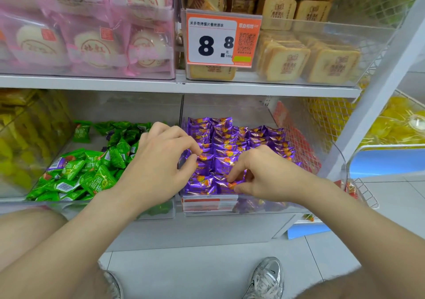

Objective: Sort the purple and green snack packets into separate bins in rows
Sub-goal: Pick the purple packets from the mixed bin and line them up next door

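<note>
- The purple packets (230, 138) fill the right clear bin (264, 206) on the lower shelf, standing in neat rows from front to back.
- The green packets (92, 172) lie in a loose heap in the left clear bin (156, 211), just beside the purple one.
- A stray purple packet (56, 163) sits among the green ones near the left side of the heap.
- The left hand (161, 160) reaches across the divide between the two bins. Its fingers are curled, and thumb and forefinger pinch one of the purple packets at the left edge of the rows.
- The right hand (264, 174) is over the front of the right bin. Its fingers are bent down and, with the thumb, pinch one of the purple packets in the front row.
- On the shelf above (138, 83), pink-wrapped buns (92, 46) are on the left and tan toast-shaped packets (322, 62) on the right, with an orange price tag (216, 39) reading 8.8 between them.
- Yellow packets (13, 149) fill a bin at the far left of the lower shelf.
- A silver shoe (266, 278) rests on the tiled floor below.
</note>
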